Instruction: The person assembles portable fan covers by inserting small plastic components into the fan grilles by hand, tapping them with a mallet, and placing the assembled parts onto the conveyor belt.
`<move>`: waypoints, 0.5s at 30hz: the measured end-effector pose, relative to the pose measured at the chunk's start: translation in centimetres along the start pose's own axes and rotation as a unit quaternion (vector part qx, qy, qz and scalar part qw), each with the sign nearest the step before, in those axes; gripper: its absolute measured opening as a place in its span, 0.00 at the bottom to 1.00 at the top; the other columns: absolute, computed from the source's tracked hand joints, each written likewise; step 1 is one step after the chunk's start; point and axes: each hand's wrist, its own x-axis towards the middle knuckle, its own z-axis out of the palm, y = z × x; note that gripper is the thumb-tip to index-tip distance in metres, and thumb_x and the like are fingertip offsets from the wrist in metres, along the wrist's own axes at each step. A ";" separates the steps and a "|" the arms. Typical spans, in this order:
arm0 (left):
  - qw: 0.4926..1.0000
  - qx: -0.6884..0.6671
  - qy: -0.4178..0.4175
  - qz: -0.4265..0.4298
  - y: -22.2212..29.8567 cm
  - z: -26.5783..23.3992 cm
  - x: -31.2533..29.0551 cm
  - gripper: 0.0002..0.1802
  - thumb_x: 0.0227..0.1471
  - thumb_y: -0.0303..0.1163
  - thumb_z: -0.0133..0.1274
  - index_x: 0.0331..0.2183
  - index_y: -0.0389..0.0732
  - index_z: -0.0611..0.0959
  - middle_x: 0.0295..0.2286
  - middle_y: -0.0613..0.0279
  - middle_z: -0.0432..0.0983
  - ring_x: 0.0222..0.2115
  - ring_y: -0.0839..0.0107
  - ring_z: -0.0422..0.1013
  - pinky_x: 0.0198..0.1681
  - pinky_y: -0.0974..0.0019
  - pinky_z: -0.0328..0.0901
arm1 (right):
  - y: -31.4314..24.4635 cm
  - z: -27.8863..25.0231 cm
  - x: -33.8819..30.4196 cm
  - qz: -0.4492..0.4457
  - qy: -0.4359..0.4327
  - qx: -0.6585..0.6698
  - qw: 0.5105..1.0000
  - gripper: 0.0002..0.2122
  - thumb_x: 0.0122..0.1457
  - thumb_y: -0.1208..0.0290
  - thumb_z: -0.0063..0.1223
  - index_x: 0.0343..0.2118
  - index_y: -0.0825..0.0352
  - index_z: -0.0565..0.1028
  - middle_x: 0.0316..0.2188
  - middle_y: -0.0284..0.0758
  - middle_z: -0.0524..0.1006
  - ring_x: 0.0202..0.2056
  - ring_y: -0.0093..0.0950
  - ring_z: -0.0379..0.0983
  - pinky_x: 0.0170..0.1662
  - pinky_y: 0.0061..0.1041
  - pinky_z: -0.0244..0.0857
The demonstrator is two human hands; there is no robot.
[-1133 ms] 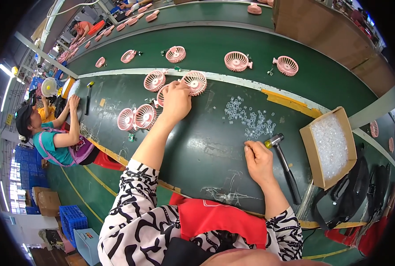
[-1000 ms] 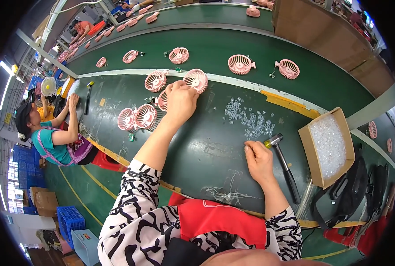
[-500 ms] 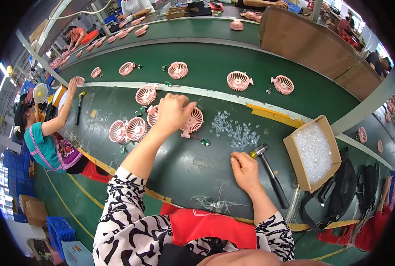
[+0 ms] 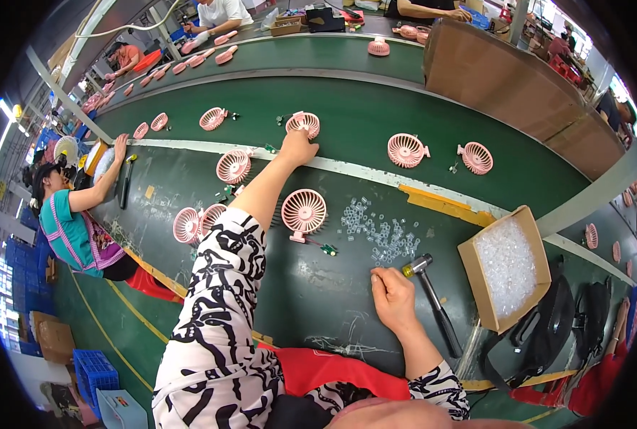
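Observation:
My left hand (image 4: 298,148) reaches past the bench's far edge onto the green belt (image 4: 354,100). Its fingers are closed on a pink fan housing (image 4: 297,121), a round slatted piece with a small green circuit board beside it. Below my left arm another fan housing (image 4: 304,210) lies on the dark bench, its board trailing on a wire. More pink housings (image 4: 233,166) rest around the left forearm, partly covered by it. On the bench, my right hand (image 4: 394,297) is loosely closed; whatever its fingers hold is hidden. Beside it lies a hammer (image 4: 441,314) with a yellow-tipped head.
Small clear plastic pieces (image 4: 383,232) are scattered mid-bench. A cardboard box (image 4: 476,289) at the right holds many more. Black straps (image 4: 540,329) lie beyond it. Other housings (image 4: 408,150) sit on the belt. At the left, a co-worker (image 4: 68,222) reaches toward the belt.
My left hand has moved from above the bench's housings forward to the one on the belt. Housings on the belt's right side have shifted right. My right hand has barely moved.

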 end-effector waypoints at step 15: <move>0.866 -0.187 0.095 0.454 5.9 -7.6 -19.4 0.25 0.36 0.39 0.71 0.31 0.37 0.75 0.37 0.51 0.71 0.38 0.53 0.70 0.42 0.57 0.68 | 0.9 -0.2 0.1 0.156 0.001 0.143 0.977 0.08 0.62 0.74 0.51 0.37 0.73 0.78 0.23 0.33 0.77 0.21 0.19 0.70 0.26 0.20 0.64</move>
